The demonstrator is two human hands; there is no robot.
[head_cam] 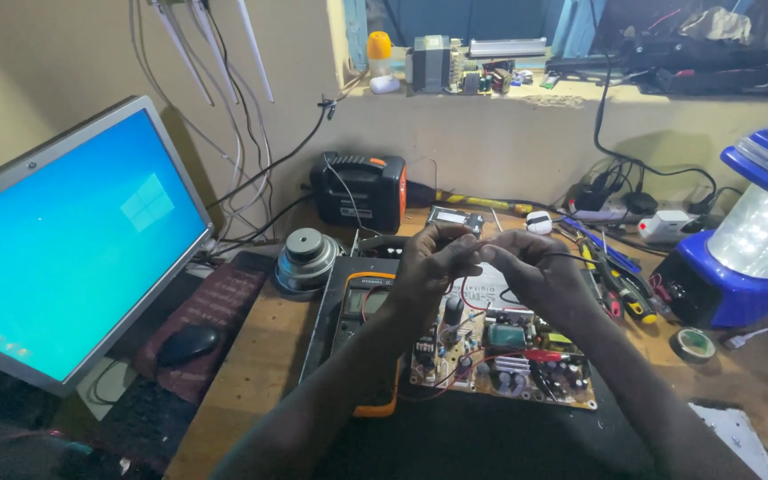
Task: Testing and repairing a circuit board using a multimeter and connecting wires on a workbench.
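Mid-frame, above circuit board: left hand and right hand pinching thin wire, fingertips nearly meeting.

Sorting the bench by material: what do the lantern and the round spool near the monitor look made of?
Lantern: likely plastic, glossy blue base and top, clear ribbed middle glowing white. Spool: seems metal, with a dull grey sheen and stepped rings, though that is uncertain.

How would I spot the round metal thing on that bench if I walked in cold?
Start at the big blue-lit monitor on the left. Just past its right edge, in front of the black-and-orange box by the wall, sits the speaker magnet. It is the only silvery, stacked round piece there, left of the person's hands.
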